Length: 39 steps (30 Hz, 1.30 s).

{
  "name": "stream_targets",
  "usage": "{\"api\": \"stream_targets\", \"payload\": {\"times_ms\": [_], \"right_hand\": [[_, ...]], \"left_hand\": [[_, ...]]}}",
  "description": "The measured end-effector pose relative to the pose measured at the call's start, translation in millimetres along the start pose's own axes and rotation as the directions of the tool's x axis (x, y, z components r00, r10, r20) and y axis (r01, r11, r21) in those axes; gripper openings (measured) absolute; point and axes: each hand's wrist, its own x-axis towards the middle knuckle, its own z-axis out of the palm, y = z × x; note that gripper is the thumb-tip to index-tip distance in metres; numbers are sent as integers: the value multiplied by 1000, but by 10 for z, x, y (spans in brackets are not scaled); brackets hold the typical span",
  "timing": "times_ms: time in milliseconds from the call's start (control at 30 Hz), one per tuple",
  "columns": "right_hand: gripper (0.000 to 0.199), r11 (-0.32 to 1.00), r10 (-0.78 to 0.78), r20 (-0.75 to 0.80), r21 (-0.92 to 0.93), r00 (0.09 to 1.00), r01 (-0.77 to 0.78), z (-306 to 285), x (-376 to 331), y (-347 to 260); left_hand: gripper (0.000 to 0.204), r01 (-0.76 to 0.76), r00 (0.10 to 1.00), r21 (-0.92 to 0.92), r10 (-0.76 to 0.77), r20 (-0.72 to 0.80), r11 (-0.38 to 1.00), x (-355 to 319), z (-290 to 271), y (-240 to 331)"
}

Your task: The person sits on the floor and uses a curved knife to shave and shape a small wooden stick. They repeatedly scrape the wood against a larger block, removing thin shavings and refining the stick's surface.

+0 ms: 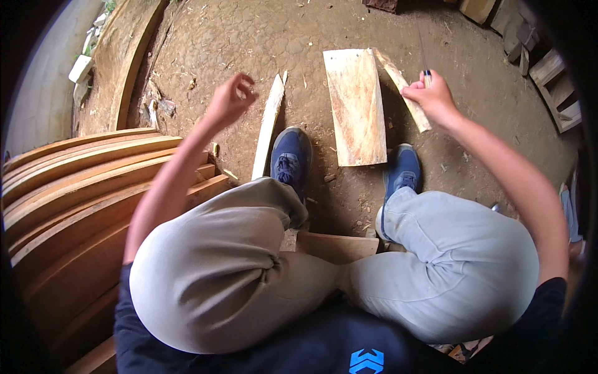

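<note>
My left hand [233, 98] is raised on the left, its fingers loosely curled with a gap between them and nothing visible in it. Below and right of it, a pale pointed wood strip [269, 126] lies by my left shoe. My right hand [431, 98] is closed around the handle of a thin-bladed tool [427, 76], its blade pointing away, nearly edge-on. Just under that hand runs a narrow wood strip [418, 115]; whether the hand touches it, I cannot tell. Between my hands a flat wood board [356, 109] stretches away from my right shoe.
Stacked long planks [93, 177] take up the left side. A wooden block [336, 247] sits between my legs. Wood chips lie scattered on the dirt floor [249, 37]. A wooden frame [557, 87] and other timber stand at the far right.
</note>
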Motion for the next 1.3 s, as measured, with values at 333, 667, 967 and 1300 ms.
{"api": "stream_targets", "payload": {"times_ms": [333, 667, 967, 1300], "right_hand": [[52, 973, 63, 301, 193, 952, -126, -31, 136, -742], [46, 929, -137, 531, 363, 836, -79, 88, 45, -273], [40, 864, 56, 290, 466, 955, -192, 288, -217, -497], [30, 756, 184, 238, 585, 954, -293, 518, -595, -782]], "left_hand": [[50, -351, 924, 220, 300, 236, 910, 511, -237, 1124], [84, -554, 830, 368, 457, 320, 747, 119, 297, 1443], [60, -53, 976, -161, 17, -218, 986, -313, 676, 1298], [66, 145, 900, -549, 120, 419, 823, -346, 868, 1683]]}}
